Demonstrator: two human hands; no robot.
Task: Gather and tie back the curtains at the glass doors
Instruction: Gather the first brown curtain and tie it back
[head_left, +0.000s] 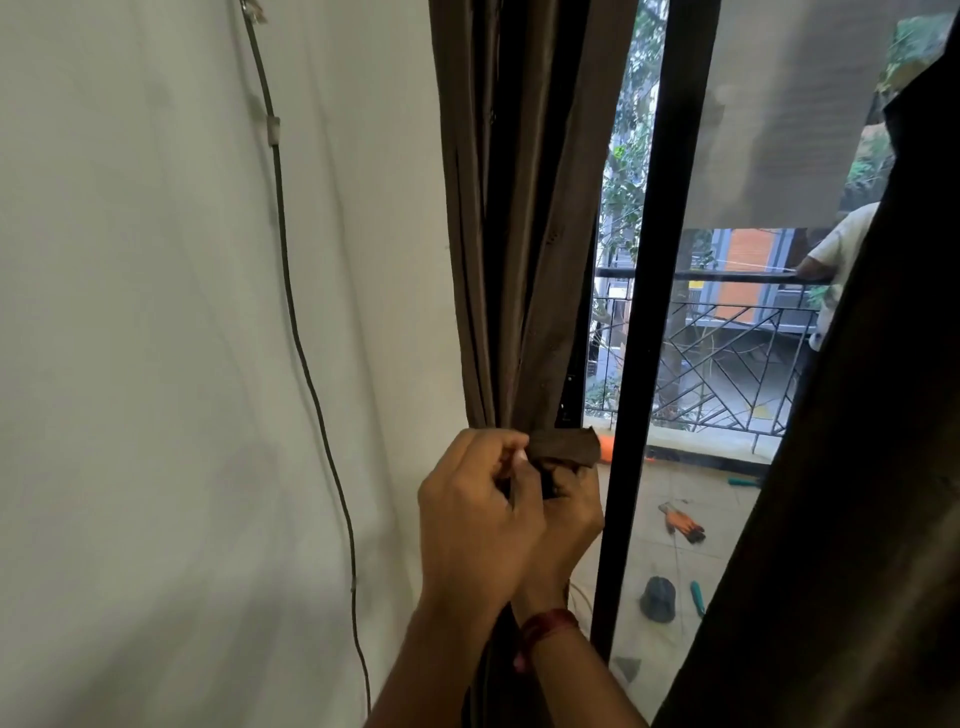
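Note:
A brown curtain (511, 234) hangs gathered into a narrow bunch beside the black frame (652, 291) of the glass door. A brown tie-back strip (563, 446) wraps the bunch at hand height. My left hand (475, 519) pinches the strip's end with curled fingers. Just behind it, my right hand (566, 512) grips the strip too, a red thread round its wrist. The two hands touch each other. A second dark curtain (841, 493) hangs loose at the right edge.
A white wall (156, 364) with a thin cable (296, 312) running down it fills the left. Beyond the glass lies a balcony with a metal railing (727, 374), gloves (683, 522), tools and a cap (657, 600) on the tiles. A person (836, 254) leans on the rail.

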